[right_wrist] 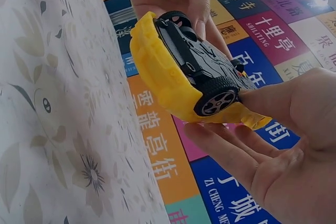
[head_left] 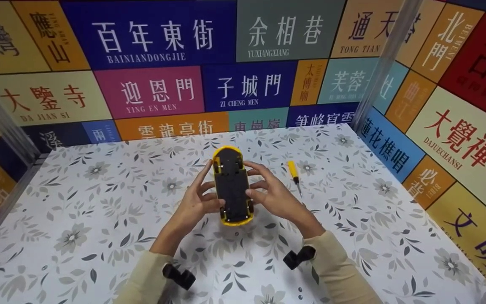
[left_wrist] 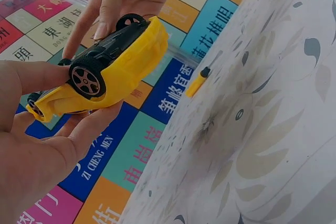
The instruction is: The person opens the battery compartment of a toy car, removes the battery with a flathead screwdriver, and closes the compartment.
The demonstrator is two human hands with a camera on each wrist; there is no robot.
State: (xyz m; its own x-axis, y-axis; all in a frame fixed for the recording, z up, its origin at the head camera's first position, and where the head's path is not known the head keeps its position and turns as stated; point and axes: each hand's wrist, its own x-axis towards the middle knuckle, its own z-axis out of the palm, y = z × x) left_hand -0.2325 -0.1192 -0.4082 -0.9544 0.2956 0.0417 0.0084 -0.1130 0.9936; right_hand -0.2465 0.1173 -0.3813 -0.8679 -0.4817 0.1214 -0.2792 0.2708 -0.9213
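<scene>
A yellow toy car (head_left: 231, 185) is held upside down above the table, its black underside and wheels facing up. My left hand (head_left: 196, 200) grips its left side, fingers under the body and thumb by a wheel (left_wrist: 86, 80). My right hand (head_left: 270, 192) grips the right side the same way, thumb against a wheel (right_wrist: 216, 102). Both wrist views show the yellow car (left_wrist: 113, 69) (right_wrist: 178, 77) cradled between the two hands. A small screwdriver (head_left: 294, 175) with a yellow handle lies on the table just right of my right hand, seen also as the screwdriver (left_wrist: 197, 82) in the left wrist view.
The table (head_left: 99, 219) has a white cloth with grey flowers. Walls (head_left: 154, 63) covered in coloured sign panels close it in at the back, left and right. Metal posts (head_left: 384, 59) stand at the back corners. Black camera mounts (head_left: 179, 276) sit on both wrists.
</scene>
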